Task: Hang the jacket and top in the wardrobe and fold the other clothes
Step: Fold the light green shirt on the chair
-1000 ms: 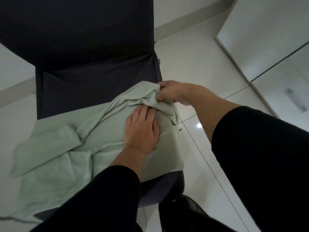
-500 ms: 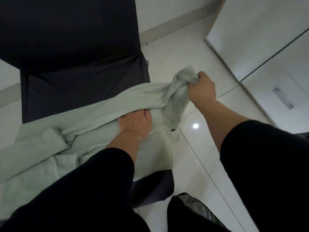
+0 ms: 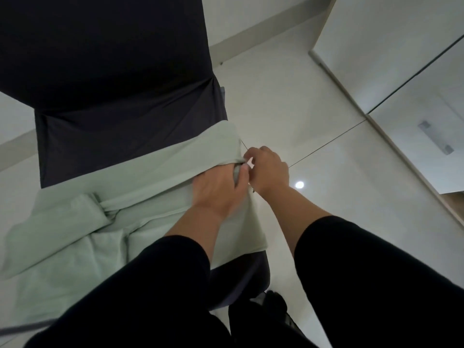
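On the dark chair seat (image 3: 130, 136) lies the pale green garment (image 3: 155, 182), soft and limp; left hand (image 3: 218, 189) and right hand (image 3: 270, 169) pinch its right edge, best gripped along hems.

1 garment (image 3: 155, 182), 1 chair (image 3: 113, 79), 2 hands (image 3: 218, 189)

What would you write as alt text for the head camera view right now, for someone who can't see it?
Seen from above, a person's left hand and right hand meet at the right edge of a pale green garment spread over a dark chair, both pinching its fabric. Black sleeves fill the foreground; pale glossy floor tiles lie to the right.
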